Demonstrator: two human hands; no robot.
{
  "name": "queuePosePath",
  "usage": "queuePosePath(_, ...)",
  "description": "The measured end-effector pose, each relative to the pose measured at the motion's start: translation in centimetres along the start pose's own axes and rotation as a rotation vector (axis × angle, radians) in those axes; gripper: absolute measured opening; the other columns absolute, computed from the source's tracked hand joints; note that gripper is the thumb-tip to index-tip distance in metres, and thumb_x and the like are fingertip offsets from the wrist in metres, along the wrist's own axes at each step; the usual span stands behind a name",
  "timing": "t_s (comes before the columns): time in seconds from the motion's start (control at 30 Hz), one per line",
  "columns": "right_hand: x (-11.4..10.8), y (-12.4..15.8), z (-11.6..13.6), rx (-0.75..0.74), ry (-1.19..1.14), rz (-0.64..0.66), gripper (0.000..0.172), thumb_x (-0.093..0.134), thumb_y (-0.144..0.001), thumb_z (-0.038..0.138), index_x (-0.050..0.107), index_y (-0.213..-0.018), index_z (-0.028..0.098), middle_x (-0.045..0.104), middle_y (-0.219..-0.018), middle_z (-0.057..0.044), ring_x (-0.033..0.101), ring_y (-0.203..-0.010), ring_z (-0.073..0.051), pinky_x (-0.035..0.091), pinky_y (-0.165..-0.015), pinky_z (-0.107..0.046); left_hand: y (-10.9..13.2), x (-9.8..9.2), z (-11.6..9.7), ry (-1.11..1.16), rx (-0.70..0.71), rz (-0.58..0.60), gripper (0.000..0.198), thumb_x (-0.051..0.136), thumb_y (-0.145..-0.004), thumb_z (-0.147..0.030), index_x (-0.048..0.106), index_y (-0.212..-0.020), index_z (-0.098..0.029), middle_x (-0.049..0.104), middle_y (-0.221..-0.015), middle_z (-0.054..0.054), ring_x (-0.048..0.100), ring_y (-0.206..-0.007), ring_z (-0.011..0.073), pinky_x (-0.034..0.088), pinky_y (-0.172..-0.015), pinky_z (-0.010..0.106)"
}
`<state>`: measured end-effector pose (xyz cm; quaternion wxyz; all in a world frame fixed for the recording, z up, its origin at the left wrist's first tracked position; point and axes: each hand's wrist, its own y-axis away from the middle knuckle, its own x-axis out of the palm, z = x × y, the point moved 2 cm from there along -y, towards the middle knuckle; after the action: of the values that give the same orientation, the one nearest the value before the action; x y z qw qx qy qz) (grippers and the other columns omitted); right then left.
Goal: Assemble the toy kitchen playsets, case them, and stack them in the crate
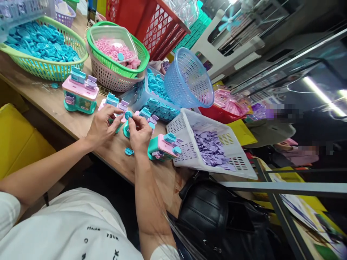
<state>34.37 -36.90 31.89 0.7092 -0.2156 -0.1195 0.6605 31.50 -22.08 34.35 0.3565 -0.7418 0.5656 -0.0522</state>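
Observation:
My left hand has its thumb and fingers closed around one end of a small pink and green plastic toy kitchen counter, mostly hidden behind both hands. Between the thumb and fingertips of my right hand, a round teal disc is pinched just over that counter. A loose teal disc lies on the table below my right hand. To the right stands a similar toy counter, and another toy counter stands at the left. Part of one more shows behind my right hand, topped by a blue piece.
A green basket of blue pieces, a bright green basket with pink parts and a clear bin line the back. A blue basket leans there. At right are a white basket with purple pieces and a black bag.

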Motion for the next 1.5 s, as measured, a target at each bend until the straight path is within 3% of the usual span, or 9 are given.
queuePosePath(0.13,0.4,-2.1,0.1,-0.271,0.402,0.044,0.016,0.057,-0.096,0.027,0.070,-0.091,0.019,0.071,-0.089,-0.005,0.064,-0.082,-0.018,0.053,-0.080,-0.031,0.1,-0.4,0.8,-0.535,0.277,0.066,0.030,0.052,-0.099,-0.031,0.072,-0.116,-0.017,0.071,-0.119,0.014,0.058,-0.117,0.0320,0.047,-0.097,0.049)
queuePosePath(0.27,1.2,-2.6,-0.3,-0.397,0.606,0.131,0.019,0.051,-0.100,0.023,0.069,-0.097,0.019,0.071,-0.097,-0.010,0.064,-0.093,-0.022,0.051,-0.089,-0.035,0.5,-0.1,1.7,-0.676,0.348,0.125,0.033,0.045,-0.102,-0.028,0.071,-0.118,-0.015,0.072,-0.118,0.014,0.058,-0.115,0.0336,0.045,-0.091,0.050)
queuePosePath(0.8,1.0,-2.1,0.6,-0.628,0.808,0.280,0.023,0.046,-0.105,0.020,0.068,-0.098,0.020,0.073,-0.109,-0.011,0.063,-0.104,-0.023,0.049,-0.094,-0.034,1.1,0.0,2.4,-0.646,0.385,0.101,0.028,0.050,-0.099,-0.024,0.068,-0.118,-0.013,0.070,-0.120,0.016,0.058,-0.117,0.0336,0.045,-0.093,0.049)
queuePosePath(0.93,0.9,-2.0,1.1,-0.568,0.856,0.345,0.026,0.043,-0.107,0.024,0.068,-0.099,0.021,0.073,-0.110,-0.011,0.062,-0.101,-0.024,0.047,-0.092,-0.034,1.3,-0.4,2.5,-0.551,0.385,0.035,0.018,0.051,-0.097,-0.019,0.065,-0.107,-0.016,0.068,-0.114,0.014,0.060,-0.110,0.0289,0.048,-0.091,0.046)
queuePosePath(1.07,0.8,-2.1,1.7,-0.464,0.941,0.406,0.029,0.039,-0.108,0.025,0.068,-0.109,0.020,0.072,-0.118,-0.012,0.062,-0.107,-0.024,0.045,-0.095,-0.036,2.8,0.5,1.2,-0.425,0.589,-0.016,0.006,0.054,-0.094,-0.017,0.060,-0.096,-0.019,0.063,-0.104,0.012,0.056,-0.100,0.0257,0.051,-0.086,0.042)
queuePosePath(1.2,-0.6,-2.5,1.9,-0.409,0.916,0.478,0.029,0.044,-0.105,0.020,0.067,-0.123,0.022,0.070,-0.130,-0.009,0.059,-0.121,-0.025,0.043,-0.104,-0.039,4.5,2.8,-0.1,-0.311,0.610,0.235,0.002,0.059,-0.091,-0.018,0.059,-0.092,-0.017,0.059,-0.101,0.012,0.055,-0.094,0.0232,0.053,-0.079,0.035)
queuePosePath(1.3,-3.0,-2.0,1.8,-0.414,0.740,0.382,0.031,0.050,-0.102,0.020,0.067,-0.128,0.022,0.068,-0.134,-0.009,0.057,-0.125,-0.024,0.044,-0.109,-0.040,5.0,4.4,0.0,-0.410,0.557,0.460,0.015,0.067,-0.087,-0.024,0.063,-0.097,-0.014,0.061,-0.108,0.015,0.056,-0.099,0.0266,0.053,-0.084,0.038)
queuePosePath(1.4,-5.6,-0.2,1.3,-0.363,0.577,0.284,0.027,0.051,-0.101,0.023,0.070,-0.121,0.021,0.071,-0.119,-0.009,0.063,-0.114,-0.022,0.050,-0.102,-0.039,5.3,5.7,1.0,-0.536,0.465,0.682,0.023,0.073,-0.084,-0.029,0.067,-0.098,-0.012,0.063,-0.106,0.015,0.058,-0.101,0.0292,0.053,-0.085,0.040)
queuePosePath(1.5,-7.1,2.5,0.1,-0.278,0.617,0.358,0.019,0.058,-0.097,0.021,0.074,-0.107,0.019,0.072,-0.106,-0.009,0.065,-0.103,-0.023,0.054,-0.096,-0.039,5.3,6.1,1.9,-0.555,0.374,0.757,0.019,0.069,-0.088,-0.027,0.070,-0.100,-0.012,0.065,-0.108,0.015,0.059,-0.106,0.0299,0.053,-0.089,0.041)
